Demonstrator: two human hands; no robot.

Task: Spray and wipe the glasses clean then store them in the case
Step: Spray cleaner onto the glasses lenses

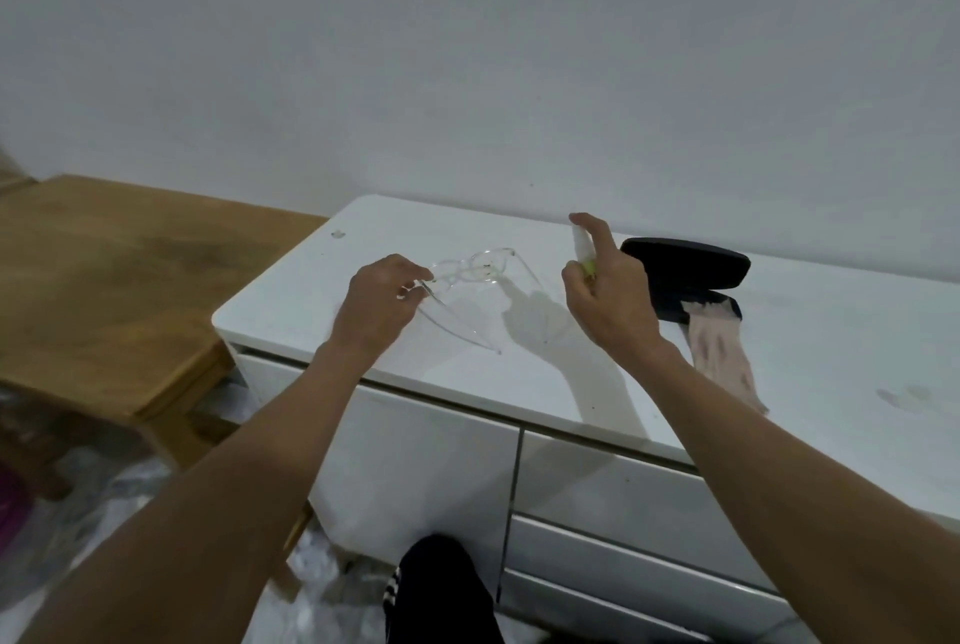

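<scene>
Clear-framed glasses [475,273] hang just above the white cabinet top [519,362], their arms unfolded and pointing toward me. My left hand [382,300] pinches them at the left hinge. My right hand [608,297] grips a small white spray bottle [583,245] with a green band, index finger on its top, nozzle facing the lenses. A black glasses case [688,263] lies open behind my right hand. A pinkish patterned cloth [719,357] trails out of it across the top.
A wooden table [104,290] stands lower at the left. The cabinet has white drawer fronts [623,503] below its top. A grey wall rises directly behind. My dark-clothed leg [441,591] is at the bottom, above a pale cluttered floor.
</scene>
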